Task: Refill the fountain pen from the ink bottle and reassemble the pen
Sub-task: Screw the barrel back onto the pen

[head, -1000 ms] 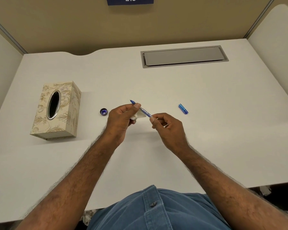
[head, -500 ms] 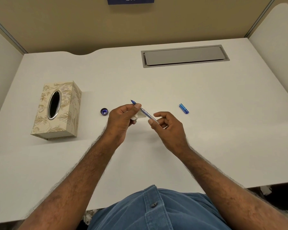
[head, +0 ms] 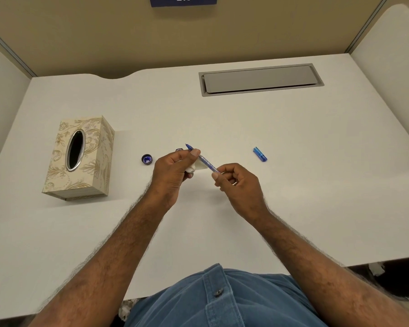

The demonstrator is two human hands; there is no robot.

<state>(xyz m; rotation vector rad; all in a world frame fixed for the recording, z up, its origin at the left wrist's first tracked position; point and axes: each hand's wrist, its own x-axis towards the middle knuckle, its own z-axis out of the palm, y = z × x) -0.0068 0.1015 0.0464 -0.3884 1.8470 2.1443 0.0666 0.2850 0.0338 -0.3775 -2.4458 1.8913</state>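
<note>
1. The left hand (head: 172, 172) was closed around the front part of the pen (head: 204, 161), with the thumb pressed on top.
2. A bit of white tissue (head: 196, 166) was tucked in that same hand, under the pen.
3. The pen's blue tip poked out past the left thumb, pointing up and away from the person.
4. The right hand (head: 240, 182) pinched the back end of the pen between thumb and finger, the other fingers curled in.
5. The pen was off the desk (head: 293, 185), slanted between the two hands.
6. A small dark cap (head: 147, 159) sat on the desk just left of the left hand.
7. The ink bottle (head: 179, 150) peeked out behind the left hand, mostly hidden.
8. A short blue piece (head: 260, 154) lay on the desk, well to the right.
9. A tissue box (head: 78, 159) stood far left.
</note>
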